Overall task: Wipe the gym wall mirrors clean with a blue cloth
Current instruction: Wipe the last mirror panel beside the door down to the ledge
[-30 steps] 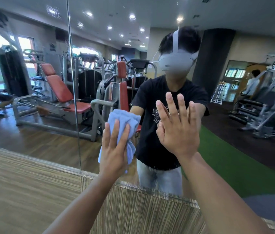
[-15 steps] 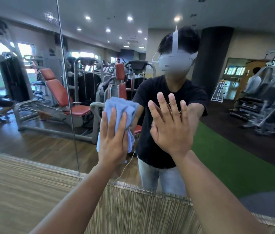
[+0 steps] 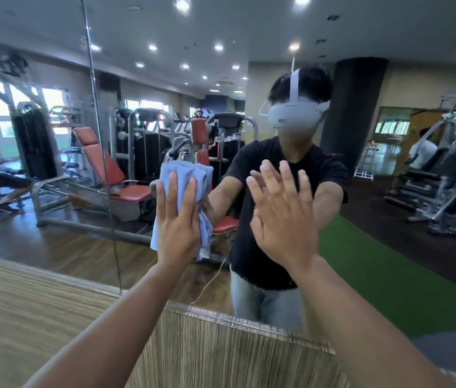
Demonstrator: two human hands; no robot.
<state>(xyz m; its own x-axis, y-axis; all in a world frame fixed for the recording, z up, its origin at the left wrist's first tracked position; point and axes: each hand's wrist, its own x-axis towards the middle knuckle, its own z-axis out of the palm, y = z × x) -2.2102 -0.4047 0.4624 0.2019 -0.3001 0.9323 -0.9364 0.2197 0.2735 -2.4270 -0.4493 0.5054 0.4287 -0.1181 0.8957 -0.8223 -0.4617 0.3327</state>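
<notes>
The wall mirror (image 3: 389, 247) fills the view and reflects me and the gym behind. My left hand (image 3: 177, 222) lies flat with straight fingers on a bunched blue cloth (image 3: 184, 175), pressing it against the glass near the middle. The cloth sticks out above and to the right of my fingers. My right hand (image 3: 282, 217) is spread wide, palm against the mirror, just right of the cloth hand. A vertical seam (image 3: 103, 163) between two mirror panels runs left of the cloth.
A striped wood-look wall panel (image 3: 221, 354) runs below the mirror's bottom edge. The reflection shows red-padded exercise machines (image 3: 100, 163), a green floor strip (image 3: 389, 275), a dark pillar and other people at far left and right.
My left hand has slid the cloth upward on the glass. My right hand stays flat on the mirror and has shifted slightly up with it.
</notes>
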